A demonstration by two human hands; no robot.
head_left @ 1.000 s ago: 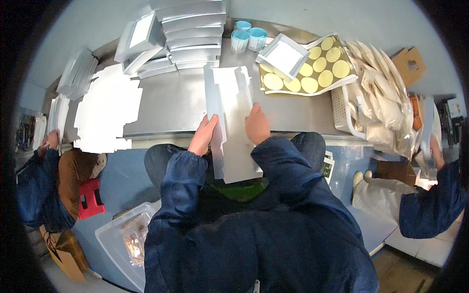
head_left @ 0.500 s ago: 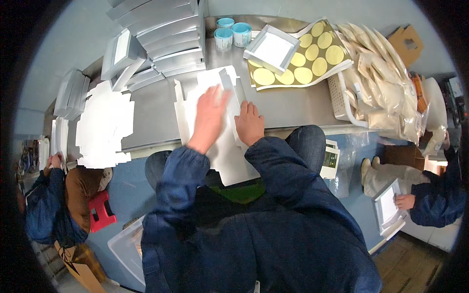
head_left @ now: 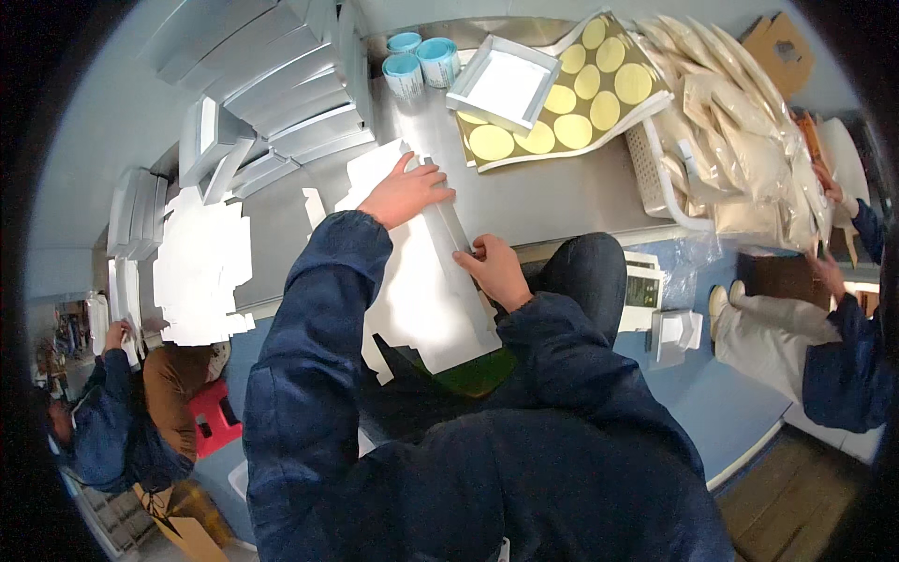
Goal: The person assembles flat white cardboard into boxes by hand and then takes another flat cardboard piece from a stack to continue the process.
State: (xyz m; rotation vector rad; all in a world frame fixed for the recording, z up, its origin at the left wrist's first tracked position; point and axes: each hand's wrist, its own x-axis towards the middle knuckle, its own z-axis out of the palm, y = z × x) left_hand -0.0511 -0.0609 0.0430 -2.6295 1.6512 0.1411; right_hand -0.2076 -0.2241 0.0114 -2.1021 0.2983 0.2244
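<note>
A flat white box blank [head_left: 426, 309] with a grey folded side strip [head_left: 447, 217] lies across the table's near edge and over my lap. My left hand [head_left: 409, 192] rests on the far part of that strip, fingers stretched out and palm down. Beside the blank's right edge is my right hand [head_left: 496, 272], its fingers curled and the thumb against the edge, which it seems to pinch. Left of my left forearm a white flap [head_left: 314, 206] shows; the sleeve hides where it joins.
Stacked grey boxes [head_left: 290, 75] and white blanks [head_left: 201, 267] stand left. Behind are blue label rolls [head_left: 437, 64], an open tray [head_left: 506, 82] on yellow round stickers [head_left: 571, 112], and a basket [head_left: 655, 178] of bagged items. People sit left [head_left: 103, 403] and right [head_left: 843, 365].
My left hand has moved to the far part of the strip, my right hand nearer me along the edge. At right, the other person's box has left their hand and stands apart.
</note>
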